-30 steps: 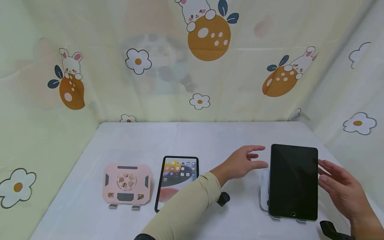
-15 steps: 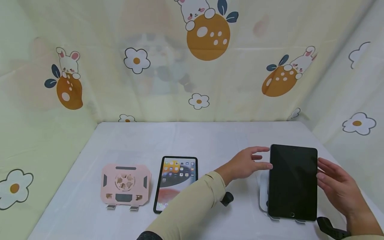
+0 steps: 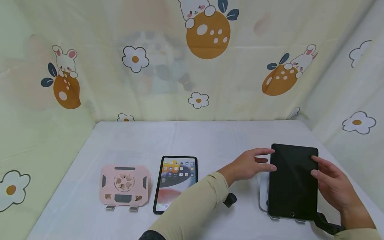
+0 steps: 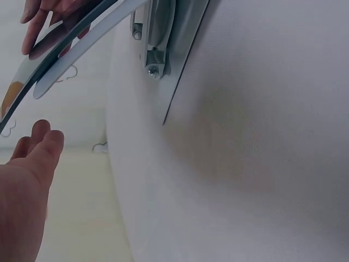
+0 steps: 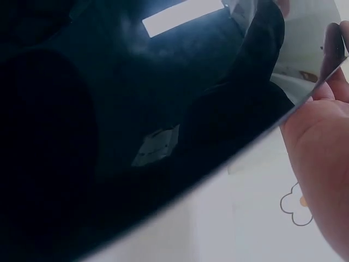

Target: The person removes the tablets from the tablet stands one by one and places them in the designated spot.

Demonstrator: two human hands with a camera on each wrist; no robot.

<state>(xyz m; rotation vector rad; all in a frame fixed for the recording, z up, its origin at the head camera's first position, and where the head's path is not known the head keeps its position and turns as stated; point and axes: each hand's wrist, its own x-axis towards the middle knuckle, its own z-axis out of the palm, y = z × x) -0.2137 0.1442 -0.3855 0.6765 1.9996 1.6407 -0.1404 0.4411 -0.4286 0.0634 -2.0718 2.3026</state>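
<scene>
Bunny-print curtain (image 3: 162, 83) across the back, white tabletop (image 3: 225, 136) running up to it at about mid-frame. Over on the right side of the frame, a black tablet (image 3: 293, 190) leans back on a white stand (image 3: 264, 191) that pokes out along its left edge. Left hand (image 3: 247, 164) is relaxed, fingers out pretty straight and released; on the head cam the tips overlap the tablet's left edge, but in the left wrist view the visible ones sit just beside it with a gap. Right hand (image 3: 334, 188) is loose too, thumb and index overlapping the tablet's right edge; can't tell if they actually touch.

Room-wise: tabletop stretches from the tablet's top to the back edge, and the right table edge slants down behind the right hand. Sleeve (image 3: 192, 206) of the left arm covers the lower right corner of a lit-screen tablet (image 3: 175, 181), lower middle. Pink stand (image 3: 124, 181), lower left, well apart.
</scene>
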